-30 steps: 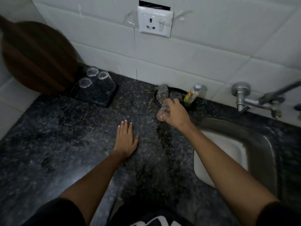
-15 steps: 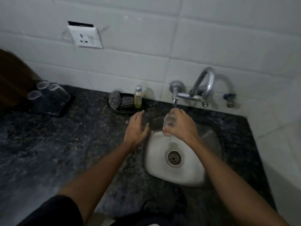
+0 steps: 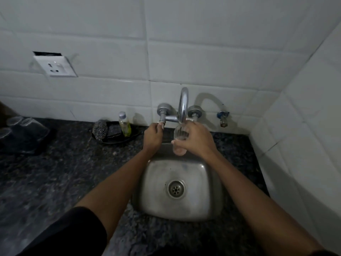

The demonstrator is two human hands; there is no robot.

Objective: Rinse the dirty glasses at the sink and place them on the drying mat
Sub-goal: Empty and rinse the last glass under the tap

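Observation:
My right hand point(image 3: 196, 138) grips a clear glass point(image 3: 179, 140) and holds it upright under the spout of the chrome tap point(image 3: 183, 106), above the back of the steel sink point(image 3: 203, 200). My left hand point(image 3: 152, 135) is closed on the tap's left handle point(image 3: 162, 121). No water stream is visible. At the far left, a dark drying mat point(image 3: 36, 143) carries three clear glasses point(image 3: 16, 124) standing upside down.
A black dish point(image 3: 118, 137) behind the sink's left side holds a steel scrubber point(image 3: 100, 128) and a small bottle of yellow liquid point(image 3: 125, 124). A wall socket point(image 3: 55, 66) sits on the white tiles. A tiled wall closes the right side. Dark granite counter point(image 3: 64, 182) spreads left.
My right hand carried the glass from the counter to under the spout. My left hand left the counter and took hold of the tap's left handle. The view swung right to the sink.

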